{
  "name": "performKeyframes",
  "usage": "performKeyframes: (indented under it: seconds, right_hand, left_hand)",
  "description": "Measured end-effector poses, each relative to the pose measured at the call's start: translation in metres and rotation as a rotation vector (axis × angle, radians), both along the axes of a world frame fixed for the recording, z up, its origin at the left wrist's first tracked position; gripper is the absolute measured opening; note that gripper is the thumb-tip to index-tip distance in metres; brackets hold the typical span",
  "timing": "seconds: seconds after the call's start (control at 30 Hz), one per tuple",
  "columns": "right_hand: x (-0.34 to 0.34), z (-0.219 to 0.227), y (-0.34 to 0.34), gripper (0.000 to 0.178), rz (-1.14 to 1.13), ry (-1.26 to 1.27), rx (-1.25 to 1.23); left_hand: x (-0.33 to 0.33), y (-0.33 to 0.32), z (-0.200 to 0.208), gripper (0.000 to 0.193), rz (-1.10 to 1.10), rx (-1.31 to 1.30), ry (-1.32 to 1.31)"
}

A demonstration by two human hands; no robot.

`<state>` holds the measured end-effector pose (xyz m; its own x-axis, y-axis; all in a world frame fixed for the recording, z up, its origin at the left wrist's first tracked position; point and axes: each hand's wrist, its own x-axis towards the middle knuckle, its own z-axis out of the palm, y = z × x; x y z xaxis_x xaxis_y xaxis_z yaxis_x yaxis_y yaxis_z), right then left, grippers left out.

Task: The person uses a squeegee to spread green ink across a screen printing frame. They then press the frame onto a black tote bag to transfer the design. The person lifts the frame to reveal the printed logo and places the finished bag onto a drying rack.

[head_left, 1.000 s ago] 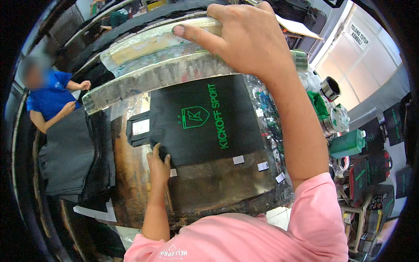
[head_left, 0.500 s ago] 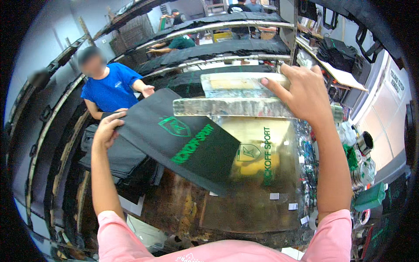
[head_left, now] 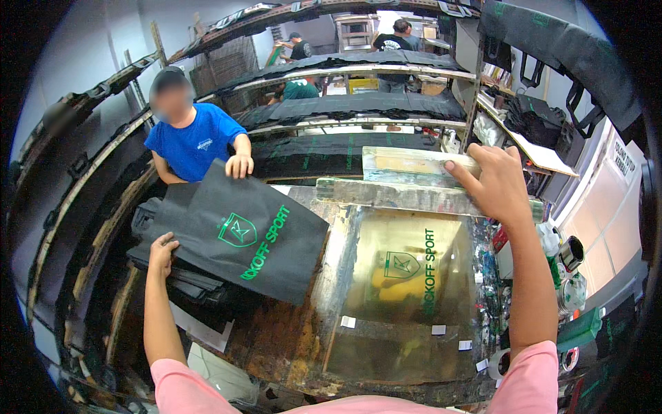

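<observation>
While the left hand (head_left: 163, 250) pinches the black printed bag (head_left: 238, 238) over the counter's left edge, the right hand (head_left: 495, 183) grips the raised screen frame (head_left: 407, 194) at the far edge.

The left hand (head_left: 163, 250) has drawn the black bag (head_left: 241, 231) leftward off the printing screen (head_left: 407, 290), toward the stack (head_left: 186, 279).

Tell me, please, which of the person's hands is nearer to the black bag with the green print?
Left. The left hand grips the near-left edge of the black bag, while the right hand rests well to its right, on the raised printing screen's frame.
</observation>
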<state>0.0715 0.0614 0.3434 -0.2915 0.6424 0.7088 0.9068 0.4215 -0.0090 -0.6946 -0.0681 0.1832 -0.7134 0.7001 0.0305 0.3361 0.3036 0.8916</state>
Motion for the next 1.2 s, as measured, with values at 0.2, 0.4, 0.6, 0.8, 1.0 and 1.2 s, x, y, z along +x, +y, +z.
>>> performKeyframes:
  seconds: [0.2,0.4,0.6,0.8,1.0,1.2]
  right_hand:
    - [-0.004,0.005,0.0,0.066,-0.066,-0.005,-0.097]
    - [-0.006,0.007,-0.002,0.064,-0.057,0.011,-0.048]
    - [-0.003,-0.003,-0.008,0.06,-0.056,-0.002,-0.05]
    - [0.003,-0.007,-0.007,0.064,0.016,0.029,0.001]
    - [0.006,-0.004,0.012,0.074,-0.019,-0.025,0.028]
    - [0.011,-0.005,0.025,0.081,-0.047,-0.092,-0.035]
  left_hand:
    - [0.084,-0.056,0.002,0.097,0.087,-0.318,1.129]
    - [0.135,-0.077,0.003,0.074,-0.314,-0.627,0.835]
    - [0.098,-0.045,0.025,0.054,-0.236,-0.662,0.75]
    - [0.108,-0.011,0.087,0.047,-0.287,-0.296,0.819]
    - [0.264,-0.022,0.112,0.034,-0.735,-0.087,1.026]
    - [0.436,-0.022,-0.044,0.031,-0.897,-0.02,0.933]
